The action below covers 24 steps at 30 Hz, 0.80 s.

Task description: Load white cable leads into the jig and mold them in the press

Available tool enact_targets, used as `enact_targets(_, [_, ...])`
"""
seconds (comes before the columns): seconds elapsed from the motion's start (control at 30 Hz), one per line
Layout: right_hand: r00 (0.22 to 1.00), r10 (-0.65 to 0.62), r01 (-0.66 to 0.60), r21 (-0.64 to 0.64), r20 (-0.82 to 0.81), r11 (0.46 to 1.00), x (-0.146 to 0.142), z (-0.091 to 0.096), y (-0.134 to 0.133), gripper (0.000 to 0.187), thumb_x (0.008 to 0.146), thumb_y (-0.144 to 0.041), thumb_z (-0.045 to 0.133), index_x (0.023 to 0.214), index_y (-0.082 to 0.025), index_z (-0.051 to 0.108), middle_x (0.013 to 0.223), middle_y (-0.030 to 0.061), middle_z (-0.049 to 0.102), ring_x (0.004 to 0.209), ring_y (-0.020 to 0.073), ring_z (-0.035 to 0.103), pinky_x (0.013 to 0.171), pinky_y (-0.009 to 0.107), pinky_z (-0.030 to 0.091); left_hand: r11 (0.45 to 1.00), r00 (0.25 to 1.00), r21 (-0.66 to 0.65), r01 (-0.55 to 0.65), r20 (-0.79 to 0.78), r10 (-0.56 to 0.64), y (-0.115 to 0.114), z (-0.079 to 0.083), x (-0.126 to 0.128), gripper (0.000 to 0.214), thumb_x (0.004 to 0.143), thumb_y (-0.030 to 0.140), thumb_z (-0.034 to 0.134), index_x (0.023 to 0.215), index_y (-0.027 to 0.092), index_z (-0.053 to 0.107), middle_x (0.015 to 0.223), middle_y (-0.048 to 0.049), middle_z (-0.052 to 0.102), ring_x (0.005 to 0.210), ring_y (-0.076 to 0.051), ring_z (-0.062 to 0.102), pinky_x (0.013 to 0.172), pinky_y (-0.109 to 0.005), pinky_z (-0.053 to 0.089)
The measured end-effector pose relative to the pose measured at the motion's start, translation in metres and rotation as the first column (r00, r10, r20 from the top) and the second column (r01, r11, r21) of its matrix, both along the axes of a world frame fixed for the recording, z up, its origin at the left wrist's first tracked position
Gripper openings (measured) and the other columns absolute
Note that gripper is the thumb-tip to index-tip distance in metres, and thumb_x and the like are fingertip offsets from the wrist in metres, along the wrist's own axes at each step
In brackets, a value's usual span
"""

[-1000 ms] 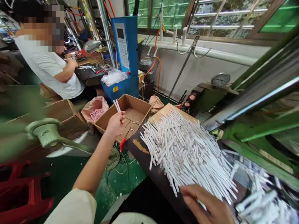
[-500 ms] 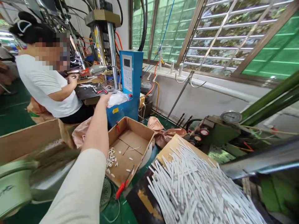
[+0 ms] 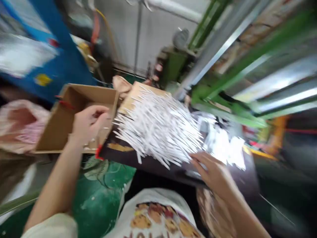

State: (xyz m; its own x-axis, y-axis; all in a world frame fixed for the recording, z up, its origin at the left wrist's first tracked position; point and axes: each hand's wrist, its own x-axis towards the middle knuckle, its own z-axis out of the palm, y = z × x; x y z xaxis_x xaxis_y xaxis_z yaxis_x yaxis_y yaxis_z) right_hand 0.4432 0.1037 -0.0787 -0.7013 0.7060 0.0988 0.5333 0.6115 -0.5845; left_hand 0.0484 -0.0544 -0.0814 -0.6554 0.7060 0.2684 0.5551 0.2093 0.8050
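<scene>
My left hand [image 3: 89, 121] hangs over the cardboard box [image 3: 54, 127]. Its fingers are loosely curled, with a gap between thumb and forefinger, and I see nothing held. My right hand [image 3: 210, 170] reaches to the near right edge of a heap of thin white plastic strips [image 3: 158, 127]. Its fingers are stretched out and slightly apart, the tips at the outermost strips; motion blur hides finer detail. The strips lie across a dark tabletop [image 3: 170, 173] and a tan board [image 3: 128, 102]. A red-handled tool [image 3: 99, 152] sits at the box's near right corner.
To the right of the heap lie shiny clear bags with white contents [image 3: 223, 145]. A green machine with metal bars [image 3: 213, 53] rises behind. At left stand a blue machine cabinet [image 3: 66, 66] and a pinkish sack [image 3: 23, 122]. Green floor [image 3: 99, 201] shows below.
The view has swung down and right. My left hand has drawn back from the blue cabinet's plastic bag to above the box. My right hand has come into view by the strips.
</scene>
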Motion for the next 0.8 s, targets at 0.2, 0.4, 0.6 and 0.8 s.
enact_targets(0.2, [0.924,0.242,-0.308,0.201,0.296,0.93,0.009,-0.002,0.007,0.02,0.099,-0.018,0.049,0.101,-0.015,0.069,0.091,0.01,0.067,0.085,0.0199,0.061,0.076,0.031,0.048,0.723,0.494,-0.299,0.623,-0.565,-0.66,-0.008,-0.013,0.103,0.023,0.095,0.015,0.051,0.107,0.026,0.068,0.1,-0.001,0.071,0.089,-0.017,0.065,0.078,-0.028,0.051])
enact_targets(0.4, [0.945,0.084,-0.154,0.202,0.317,0.967,0.034,0.002,0.025,0.016,0.095,-0.013,0.054,0.091,-0.015,0.069,0.088,0.0071,0.065,0.082,0.0171,0.058,0.071,0.027,0.039,0.642,0.256,-0.361,0.677,-0.703,-0.664,0.02,-0.014,0.19,0.025,0.09,0.003,0.047,0.097,0.014,0.068,0.091,-0.0077,0.066,0.085,-0.022,0.061,0.074,-0.034,0.045])
enact_targets(0.6, [0.934,0.077,-0.122,0.109,0.348,0.986,0.043,-0.011,0.023,0.013,0.096,-0.026,0.06,0.098,-0.015,0.067,0.095,0.0079,0.067,0.086,0.0186,0.06,0.07,0.028,0.036,0.629,0.155,-0.435,0.645,-0.731,-0.665,0.054,-0.013,0.217,0.022,0.09,0.006,0.048,0.087,0.015,0.067,0.093,-0.0082,0.066,0.086,-0.023,0.06,0.077,-0.036,0.044])
enact_targets(0.8, [0.918,0.127,-0.204,0.172,0.376,0.964,0.035,-0.014,0.02,0.017,0.1,-0.02,0.047,0.099,-0.013,0.062,0.091,0.0089,0.064,0.08,0.0203,0.059,0.065,0.03,0.032,0.645,0.055,-0.512,0.567,-0.758,-0.65,0.077,-0.012,0.235,0.021,0.086,0.005,0.051,0.071,0.017,0.061,0.082,-0.0088,0.063,0.077,-0.024,0.057,0.068,-0.037,0.04])
